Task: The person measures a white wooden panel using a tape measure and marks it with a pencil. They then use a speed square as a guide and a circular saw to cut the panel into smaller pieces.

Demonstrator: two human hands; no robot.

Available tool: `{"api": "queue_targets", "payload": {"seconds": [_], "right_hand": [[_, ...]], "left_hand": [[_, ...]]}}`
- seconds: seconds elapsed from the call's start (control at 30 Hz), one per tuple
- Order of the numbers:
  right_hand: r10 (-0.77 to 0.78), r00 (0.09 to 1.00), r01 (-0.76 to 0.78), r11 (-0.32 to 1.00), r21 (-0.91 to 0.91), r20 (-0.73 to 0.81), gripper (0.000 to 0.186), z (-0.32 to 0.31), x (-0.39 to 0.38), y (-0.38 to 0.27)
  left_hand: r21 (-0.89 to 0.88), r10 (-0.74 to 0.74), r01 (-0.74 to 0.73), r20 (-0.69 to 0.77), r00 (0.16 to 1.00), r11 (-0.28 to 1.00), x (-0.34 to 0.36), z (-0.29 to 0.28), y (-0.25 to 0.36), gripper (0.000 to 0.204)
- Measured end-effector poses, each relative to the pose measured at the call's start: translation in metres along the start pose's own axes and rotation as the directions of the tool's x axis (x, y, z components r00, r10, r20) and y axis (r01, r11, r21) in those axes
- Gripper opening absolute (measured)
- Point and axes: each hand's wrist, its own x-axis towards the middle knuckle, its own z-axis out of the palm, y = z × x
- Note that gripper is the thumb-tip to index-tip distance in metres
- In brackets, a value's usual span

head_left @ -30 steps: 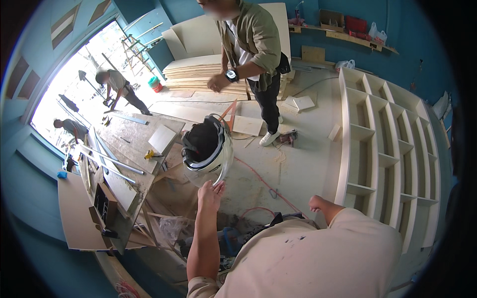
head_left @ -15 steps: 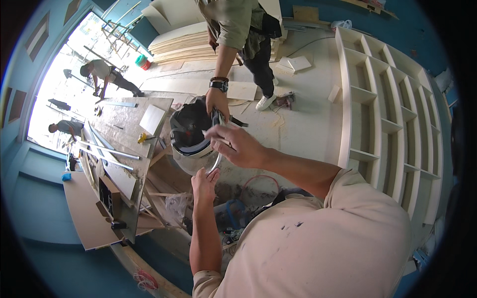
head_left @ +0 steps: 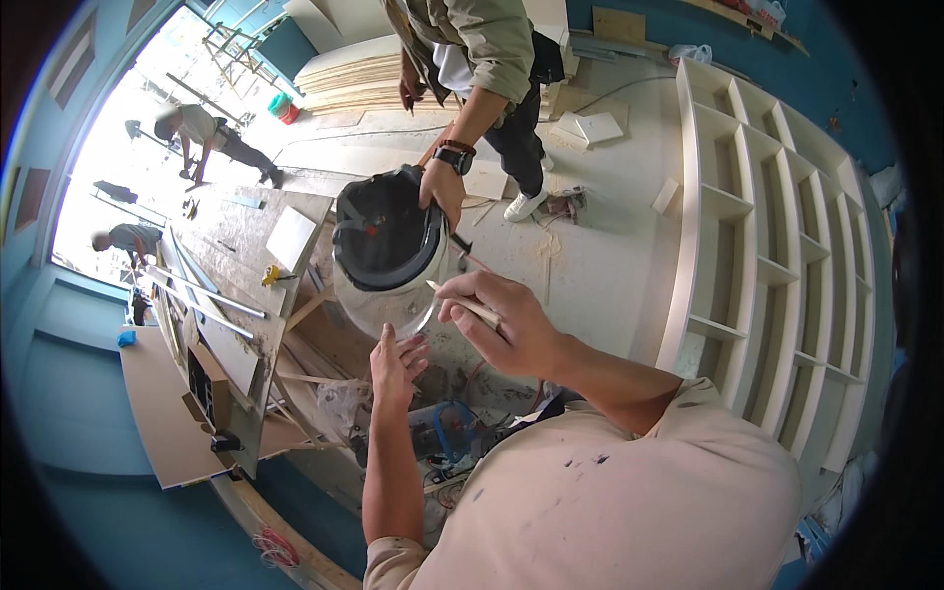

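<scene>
Left of the centre of the frame, the helmet (head_left: 385,241) hung with its dark lining facing up, and a co-worker's hand (head_left: 442,190) was closed over its right rim. Just below the helmet's pale lower side, the left hand (head_left: 396,366) was raised with its fingers apart, clamped on nothing; whether a fingertip touched the shell could not be told. Near the centre of the frame, the right hand (head_left: 503,320) was pinched tight on a pale pointed stick (head_left: 481,311), its tip directed toward the helmet's lower right side. The co-worker (head_left: 492,54) stood at the upper centre, wearing a dark watch (head_left: 454,157) on the wrist. At the left of the frame, a worktable (head_left: 236,221) bore a white panel (head_left: 292,237) and a small yellow tool (head_left: 269,275). A pale shelving unit (head_left: 691,246) filled much of the right, and a stack of boards (head_left: 359,87) lay at the upper left of centre.
</scene>
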Motion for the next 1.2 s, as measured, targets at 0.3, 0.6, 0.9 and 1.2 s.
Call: {"api": "queue_targets", "payload": {"seconds": [0.3, 0.6, 0.9, 1.2], "right_hand": [[-0.04, 0.998, 0.038, 0.998, -0.051, -0.043, 0.019, -0.058, 0.029, 0.011], [0.016, 0.988, -0.023, 0.999, -0.039, -0.153, 0.019, -0.076, 0.044, 0.029], [-0.03, 0.999, 0.026, 0.993, -0.114, -0.039, 0.019, -0.06, 0.114, 0.064], [-0.08, 0.987, 0.113, 0.962, -0.249, 0.138, 0.018, -0.018, 0.23, 0.108]], "left_hand": [[0.807, 0.181, -0.181, 0.093, 0.979, 0.562, 0.004, -0.094, -0.19, 0.043], [0.908, -0.223, 0.403, -0.372, 0.901, 0.116, -0.16, -0.357, -0.441, 0.045], [0.796, -0.153, 0.214, -0.154, 0.976, 0.566, -0.022, -0.215, -0.392, 0.034], [0.379, -0.295, 0.37, -0.241, 0.925, 0.848, 0.171, -0.145, -0.282, 0.029]]}}
